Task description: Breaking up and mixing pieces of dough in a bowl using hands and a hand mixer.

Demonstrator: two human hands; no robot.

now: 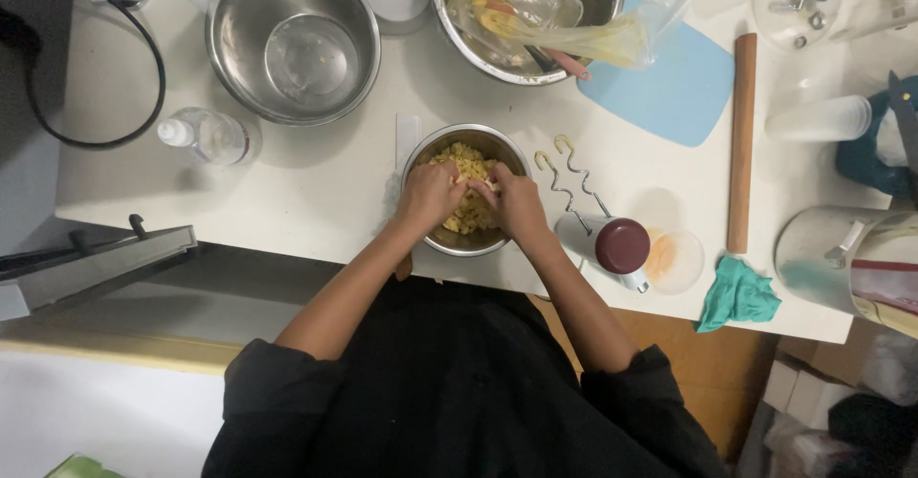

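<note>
A small steel bowl (457,245) stands at the near edge of the white table (316,191). It holds crumbly yellow dough (466,161). Both my hands are inside the bowl. My left hand (427,196) presses into the dough on the left side. My right hand (516,201) grips dough on the right, and the fingertips of both hands meet in the middle. My forearms and black sleeves reach up from the bottom of the view.
An empty large steel bowl (294,38) and a second bowl holding a plastic container and spatula (526,19) stand at the back. A hand mixer with dough hooks (598,225), a wooden rolling pin (741,143), a teal cloth (736,293), a small bottle (206,136) and a blue mat (669,86) lie around.
</note>
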